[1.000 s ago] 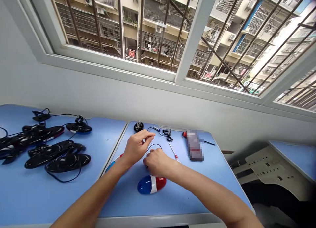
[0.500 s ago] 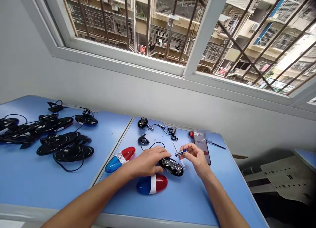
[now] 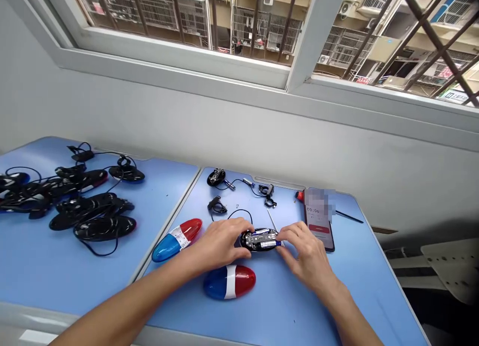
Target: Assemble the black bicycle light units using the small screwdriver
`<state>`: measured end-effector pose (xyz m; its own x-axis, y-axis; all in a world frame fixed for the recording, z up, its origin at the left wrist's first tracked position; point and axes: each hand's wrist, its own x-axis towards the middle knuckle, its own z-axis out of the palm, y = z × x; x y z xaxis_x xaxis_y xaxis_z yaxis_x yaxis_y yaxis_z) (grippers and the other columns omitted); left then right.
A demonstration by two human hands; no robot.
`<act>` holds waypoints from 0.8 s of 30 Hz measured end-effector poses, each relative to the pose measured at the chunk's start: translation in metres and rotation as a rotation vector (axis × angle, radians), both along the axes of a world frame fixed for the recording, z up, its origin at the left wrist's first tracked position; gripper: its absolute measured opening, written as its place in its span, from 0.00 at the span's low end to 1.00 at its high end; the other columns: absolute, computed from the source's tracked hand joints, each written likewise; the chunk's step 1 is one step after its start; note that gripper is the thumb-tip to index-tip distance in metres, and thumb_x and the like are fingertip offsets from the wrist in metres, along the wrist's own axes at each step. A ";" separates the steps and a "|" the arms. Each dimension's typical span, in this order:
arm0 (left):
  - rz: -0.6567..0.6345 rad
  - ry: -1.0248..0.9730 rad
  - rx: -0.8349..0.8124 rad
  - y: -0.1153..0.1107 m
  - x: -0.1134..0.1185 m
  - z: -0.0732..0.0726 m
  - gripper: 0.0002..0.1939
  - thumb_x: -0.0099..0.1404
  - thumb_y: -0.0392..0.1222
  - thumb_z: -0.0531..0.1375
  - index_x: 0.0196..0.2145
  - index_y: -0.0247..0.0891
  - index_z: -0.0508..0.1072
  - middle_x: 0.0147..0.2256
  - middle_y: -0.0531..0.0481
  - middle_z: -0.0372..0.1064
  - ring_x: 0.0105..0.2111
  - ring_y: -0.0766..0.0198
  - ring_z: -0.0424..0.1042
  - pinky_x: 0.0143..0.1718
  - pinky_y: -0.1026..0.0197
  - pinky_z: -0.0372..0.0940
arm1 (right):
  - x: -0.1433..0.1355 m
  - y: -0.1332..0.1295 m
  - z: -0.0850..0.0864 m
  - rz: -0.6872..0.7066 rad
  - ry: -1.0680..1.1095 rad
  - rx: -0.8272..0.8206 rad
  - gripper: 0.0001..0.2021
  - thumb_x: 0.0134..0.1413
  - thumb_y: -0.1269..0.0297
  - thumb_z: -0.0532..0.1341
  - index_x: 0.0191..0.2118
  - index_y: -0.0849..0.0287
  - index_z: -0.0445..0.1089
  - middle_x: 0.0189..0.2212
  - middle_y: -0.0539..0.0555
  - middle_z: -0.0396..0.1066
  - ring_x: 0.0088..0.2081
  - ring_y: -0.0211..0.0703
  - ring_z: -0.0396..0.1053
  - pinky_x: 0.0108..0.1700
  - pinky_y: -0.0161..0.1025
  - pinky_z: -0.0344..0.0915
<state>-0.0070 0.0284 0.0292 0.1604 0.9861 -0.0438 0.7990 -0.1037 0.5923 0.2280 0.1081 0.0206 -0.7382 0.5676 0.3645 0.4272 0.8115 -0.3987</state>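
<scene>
Just behind the red-and-blue dome cover (image 3: 229, 281), the open black light base (image 3: 261, 239) sits pinched at both ends by left hand (image 3: 220, 244) and right hand (image 3: 305, 251). Looks light, rigid and slick; I'd hold the rim since the board seems fragile.

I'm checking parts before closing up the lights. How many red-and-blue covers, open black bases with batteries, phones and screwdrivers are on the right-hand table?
Red-and-blue covers: 2, the near cover and the left cover.
Open black base with batteries, held between left hand and right hand: 1
Phone: 1
Screwdriver, partly hidden: 1
Total: 5
</scene>
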 end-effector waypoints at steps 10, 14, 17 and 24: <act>0.032 0.013 0.000 0.001 -0.001 0.000 0.18 0.59 0.45 0.68 0.46 0.43 0.72 0.43 0.52 0.74 0.40 0.57 0.72 0.38 0.60 0.60 | -0.005 -0.014 -0.006 -0.023 0.058 0.246 0.06 0.60 0.73 0.60 0.40 0.58 0.73 0.33 0.53 0.72 0.36 0.42 0.62 0.32 0.36 0.58; 0.029 0.020 -0.019 0.001 -0.001 0.000 0.19 0.59 0.44 0.68 0.47 0.42 0.72 0.44 0.51 0.74 0.41 0.56 0.72 0.40 0.59 0.61 | -0.010 -0.019 -0.009 -0.054 0.082 0.287 0.06 0.60 0.73 0.60 0.39 0.58 0.73 0.33 0.53 0.71 0.36 0.42 0.61 0.32 0.36 0.58; 0.019 0.017 -0.012 0.000 0.000 -0.001 0.20 0.59 0.42 0.68 0.48 0.42 0.71 0.46 0.51 0.73 0.44 0.56 0.72 0.42 0.59 0.61 | -0.013 -0.021 -0.011 -0.074 0.085 0.331 0.06 0.60 0.74 0.60 0.39 0.59 0.73 0.32 0.53 0.71 0.35 0.42 0.61 0.32 0.36 0.57; 0.013 0.015 -0.010 -0.001 0.004 0.001 0.20 0.58 0.42 0.68 0.48 0.41 0.71 0.46 0.50 0.73 0.45 0.55 0.72 0.43 0.58 0.62 | -0.022 -0.032 -0.013 -0.100 0.071 0.390 0.07 0.60 0.73 0.59 0.42 0.59 0.73 0.33 0.53 0.72 0.35 0.43 0.60 0.34 0.38 0.56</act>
